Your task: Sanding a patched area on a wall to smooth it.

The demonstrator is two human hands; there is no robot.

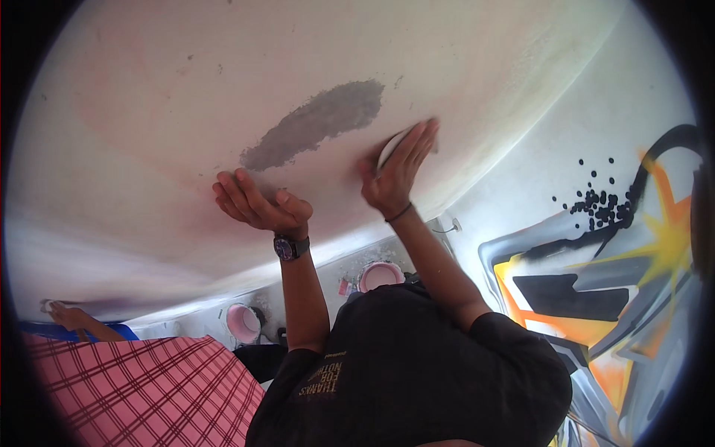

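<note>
In front of me rises a pale, stained wall [149,112] with a rough grey patch [316,123]. My right hand [398,171] presses a whitish pad with a curved edge [389,151] against the wall, right of and below the patch. Its fingers lie over the pad and hide most of it, so its exact kind cannot be made out; that hand is slightly blurred. Just below the patch's lower left end is my left hand [261,208], palm turned up, fingers extended and holding nothing. Whether it touches the wall is unclear. A dark watch [290,247] sits on that wrist.
At the lower left a co-worker in a pink checked shirt [149,380] has a hand [68,316] at the wall with a small whitish thing. Two pink buckets, one [243,324] left and one [380,276] centre, stand below. A painted side wall [596,290] borders the right.
</note>
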